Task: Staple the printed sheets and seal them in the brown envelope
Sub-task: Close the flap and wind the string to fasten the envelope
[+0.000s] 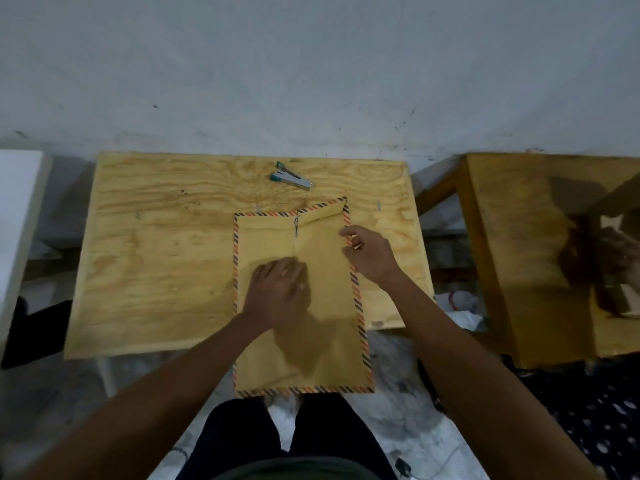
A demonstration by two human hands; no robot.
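One brown envelope (pixel 325 299) with a striped orange-and-dark border lies in the centre of the frame on the plywood desk (pixel 156 258), its lower end hanging past the desk's near edge above the person's knees. The flap at its top is folded over but sits crooked, raised toward the upper right, with a small metal clasp and string (pixel 296 227) at its middle. No printed sheets show; I judge they are already inside, though that cannot be confirmed.

The left hand (pixel 277 292) lies palm down on the envelope's middle, fingers (pixel 289 268) together and flat, pinning it. The right hand (pixel 369 252) is at the envelope's right border, fingers loosely curled with thumb and forefinger a little apart; whether they pinch the edge I cannot tell.

What could go wrong: the overhanging end could tip or slide off if the left hand lifts, and the skewed flap could crease or close off-line if pressed as it lies.

Count: one envelope, one stapler (pixel 292 177) near the top centre of the desk, well apart from both hands, and two hands.
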